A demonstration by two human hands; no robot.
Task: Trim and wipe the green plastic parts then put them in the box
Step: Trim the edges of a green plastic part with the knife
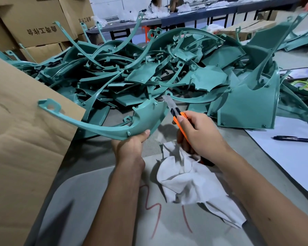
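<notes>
Green pile (167, 68) behind held part (114, 125), box flap (25, 130) beside

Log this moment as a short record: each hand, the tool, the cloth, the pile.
left hand: grips the curved green part, held above the table
right hand: grips the orange knife and the white cloth
blade: at the part's right edge
cloth: hangs from the hand onto the grey table
pile: green parts heaped behind
box flap: at left
</notes>
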